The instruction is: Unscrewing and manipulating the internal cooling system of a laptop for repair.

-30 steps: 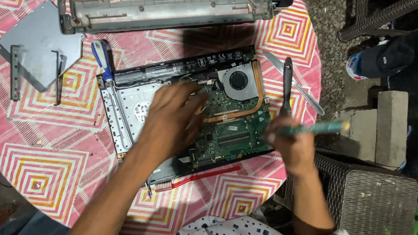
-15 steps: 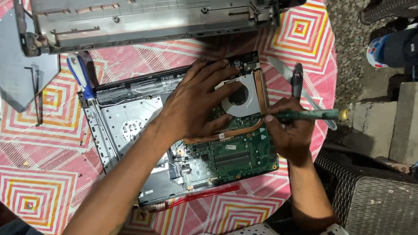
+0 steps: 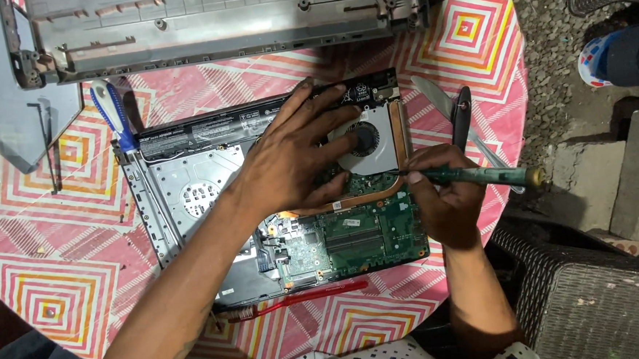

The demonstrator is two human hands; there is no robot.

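1. Clearly, in the head view the opened laptop base (image 3: 277,203) lies flat in the middle of the round table (image 3: 49,303), which wears a pink and orange patterned cloth; its green circuit board (image 3: 359,236) faces up on the near right.
2. The left hand (image 3: 296,159) lies palm down with fingers spread across the board and the edge of the round cooling fan (image 3: 365,137), seemingly pressing to steady the base.
3. The right hand (image 3: 444,202) is closed around a green-handled screwdriver (image 3: 479,175), held almost level, handle pointing right and tip aimed left at the copper heat pipe (image 3: 398,146) just near of the fan, probably so the tip meets a screw there; the screw itself I cannot make out.
4. A blue-and-white screwdriver (image 3: 112,114) rests just left of the base's far corner, and a red tool (image 3: 304,298) lies along its near edge, both within reach.
5. Farther off, the removed grey cover (image 3: 216,21) sits at the table's far edge, out of the way.
6. A folding knife (image 3: 460,117) lies open to the right of the fan.
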